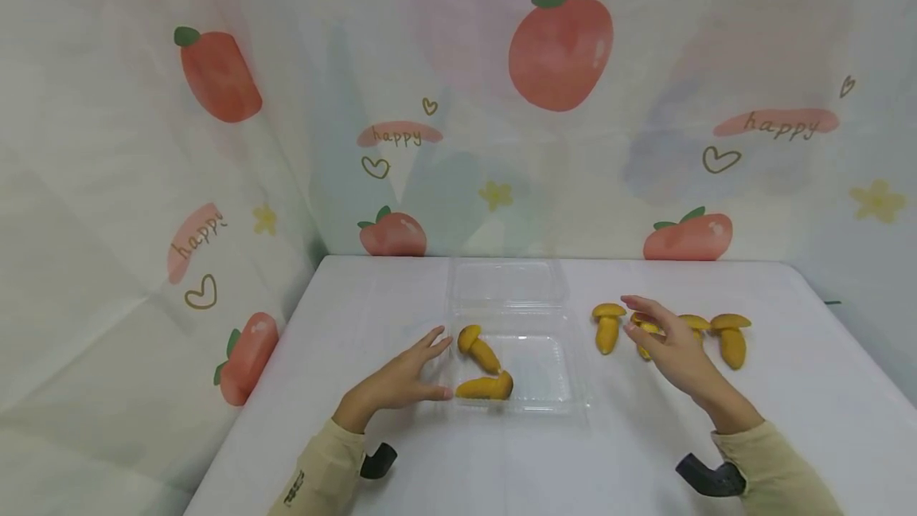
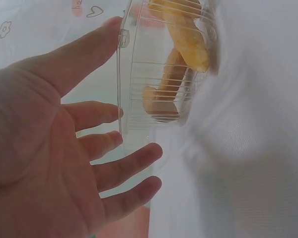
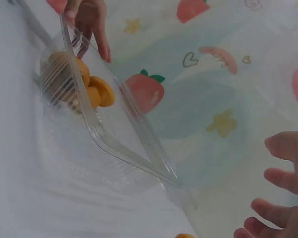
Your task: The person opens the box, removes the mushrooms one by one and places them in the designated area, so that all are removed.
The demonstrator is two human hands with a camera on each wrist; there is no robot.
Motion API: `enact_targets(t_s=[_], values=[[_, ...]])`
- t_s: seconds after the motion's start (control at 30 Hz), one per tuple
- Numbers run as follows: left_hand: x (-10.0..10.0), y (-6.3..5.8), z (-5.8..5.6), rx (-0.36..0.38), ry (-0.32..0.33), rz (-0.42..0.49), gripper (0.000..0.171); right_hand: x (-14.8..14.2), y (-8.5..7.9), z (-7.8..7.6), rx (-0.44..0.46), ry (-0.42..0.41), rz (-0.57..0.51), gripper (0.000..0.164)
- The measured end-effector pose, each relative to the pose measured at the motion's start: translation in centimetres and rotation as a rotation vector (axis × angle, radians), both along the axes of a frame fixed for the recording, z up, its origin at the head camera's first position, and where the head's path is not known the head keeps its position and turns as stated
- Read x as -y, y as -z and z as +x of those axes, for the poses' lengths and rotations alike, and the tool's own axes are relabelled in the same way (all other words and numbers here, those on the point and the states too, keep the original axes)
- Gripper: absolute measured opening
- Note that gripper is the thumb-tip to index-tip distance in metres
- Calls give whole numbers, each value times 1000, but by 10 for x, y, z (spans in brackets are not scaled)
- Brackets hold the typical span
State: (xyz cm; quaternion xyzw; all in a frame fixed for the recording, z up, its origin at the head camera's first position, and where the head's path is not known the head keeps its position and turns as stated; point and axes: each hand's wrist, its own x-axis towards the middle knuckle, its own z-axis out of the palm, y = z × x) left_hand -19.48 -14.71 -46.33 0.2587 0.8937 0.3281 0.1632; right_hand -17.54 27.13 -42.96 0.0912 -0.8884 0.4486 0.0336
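Observation:
A clear plastic container (image 1: 579, 400) lies with its lid (image 1: 507, 283) folded back. Inside it, at the left end, are two yellow mushrooms, one slanting (image 1: 481, 350) and one lying flat (image 1: 481, 388). My left hand (image 1: 397, 377) is spread at the container's left side; in the left wrist view its thumb and some fingertips meet the clear rim (image 2: 120, 79). Over the row of mushrooms at right, my right hand (image 1: 677, 353) hangs with fingers apart and nothing seen in them. It partly hides the middle mushrooms, including one (image 1: 647, 327) behind its fingers.
Outermost in the row at right are a left mushroom (image 1: 607, 330) and a right mushroom (image 1: 731, 341). A white cloth covers the table (image 1: 544, 468). Behind and at left hangs a printed curtain (image 1: 458, 62). Black curved pieces (image 1: 378, 462) show at both wrists.

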Motion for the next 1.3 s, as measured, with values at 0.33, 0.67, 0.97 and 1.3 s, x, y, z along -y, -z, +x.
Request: enact_targets(t_s=[0.33,0.67,0.97,1.3], values=[[-1,1,0,4,-10,-7,88,38,7,-2,-25,-117,-50,48],[-2,0,2,10,-16,-4,88,66,13,-1,-14,-168,-68,47],[-2,-2,2,4,-4,7,88,91,20,-6,27,-231,-111,47],[-1,-2,2,6,6,9,88,116,32,-15,57,-306,-132,45]])
